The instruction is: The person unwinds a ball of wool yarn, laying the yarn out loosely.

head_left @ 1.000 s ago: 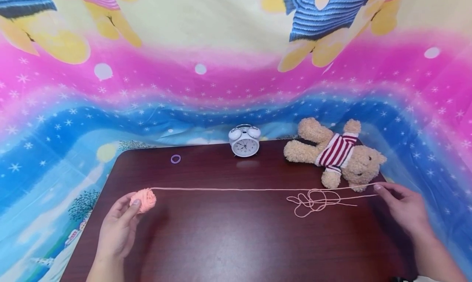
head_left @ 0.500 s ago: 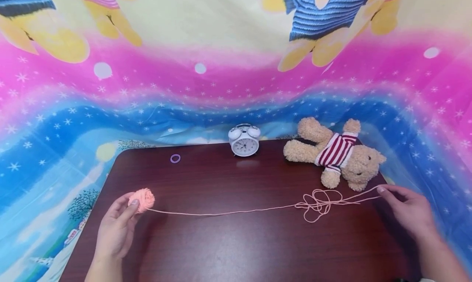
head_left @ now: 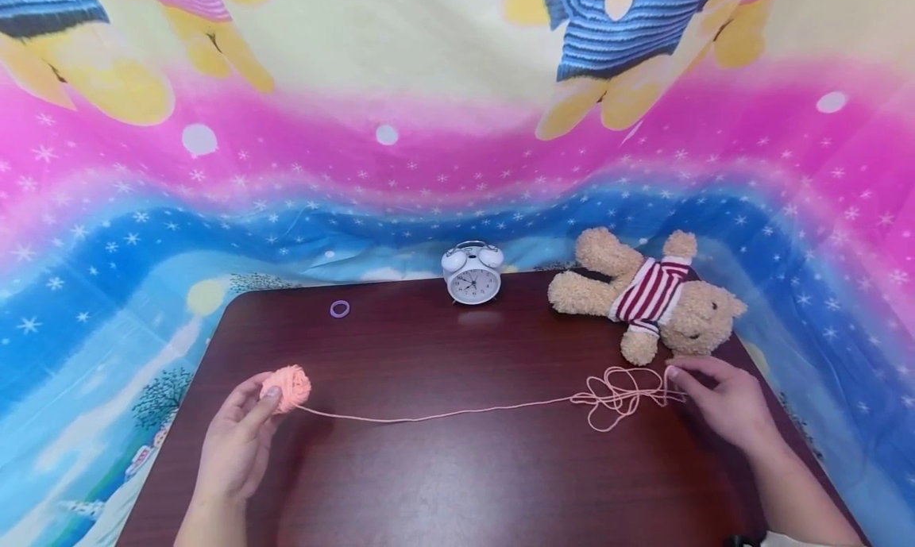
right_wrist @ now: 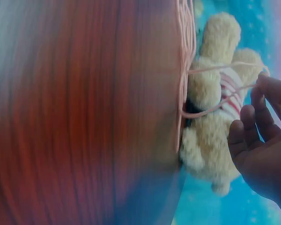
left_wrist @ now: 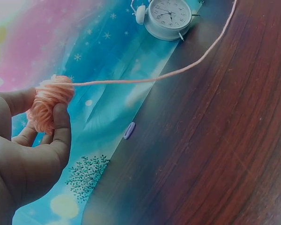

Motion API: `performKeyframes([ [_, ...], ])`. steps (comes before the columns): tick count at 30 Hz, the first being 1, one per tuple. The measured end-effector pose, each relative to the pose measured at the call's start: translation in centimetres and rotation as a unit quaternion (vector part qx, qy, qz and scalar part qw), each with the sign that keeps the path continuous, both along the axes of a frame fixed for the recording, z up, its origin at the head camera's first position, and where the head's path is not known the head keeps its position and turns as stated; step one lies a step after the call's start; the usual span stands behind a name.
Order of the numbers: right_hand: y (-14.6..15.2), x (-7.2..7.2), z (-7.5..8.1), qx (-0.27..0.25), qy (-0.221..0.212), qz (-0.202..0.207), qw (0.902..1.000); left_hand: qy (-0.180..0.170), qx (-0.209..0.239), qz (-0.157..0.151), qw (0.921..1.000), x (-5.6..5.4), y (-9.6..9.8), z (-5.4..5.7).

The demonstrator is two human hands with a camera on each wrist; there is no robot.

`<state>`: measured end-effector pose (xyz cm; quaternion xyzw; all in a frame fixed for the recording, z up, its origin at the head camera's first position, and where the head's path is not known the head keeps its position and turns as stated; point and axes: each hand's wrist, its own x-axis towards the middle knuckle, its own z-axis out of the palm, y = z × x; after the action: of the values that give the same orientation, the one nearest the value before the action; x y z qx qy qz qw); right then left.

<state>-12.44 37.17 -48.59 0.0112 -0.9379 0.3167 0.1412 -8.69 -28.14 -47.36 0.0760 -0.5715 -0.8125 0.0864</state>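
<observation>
Cloth [head_left: 457,162], snowflake-printed, backs a glossy dark table [head_left: 443,348], left grip [head_left: 237,440] pinching yarn ball [head_left: 291,388], right grip [head_left: 731,406] its strand [head_left: 465,411].

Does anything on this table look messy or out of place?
A bit: the loose yarn by the right hand lies in messy loops, unlike the compact yarn ball in the left hand. The teddy bear lies down, while the alarm clock stands upright. Nothing looks spilled or damaged.

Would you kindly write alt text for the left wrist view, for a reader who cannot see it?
A left hand holds a round ball of peach yarn, its thin strand trailing toward the upper right. Near the edge of a dark brown wooden table rest a round white alarm clock and a purple ring.
</observation>
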Motion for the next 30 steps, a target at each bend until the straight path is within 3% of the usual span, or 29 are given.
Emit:
performKeyframes([
  [10,-3.9,-1.1,-0.7,0.016,0.017,0.067,0.9975,-0.021,-0.015,-0.010,0.9996,-0.3,1.1,-0.1],
  [30,-8.0,-3.2,-0.7,0.018,-0.071,0.157,0.9848,-0.050,-0.039,-0.025,0.9977,-0.9,2.8,0.0],
])
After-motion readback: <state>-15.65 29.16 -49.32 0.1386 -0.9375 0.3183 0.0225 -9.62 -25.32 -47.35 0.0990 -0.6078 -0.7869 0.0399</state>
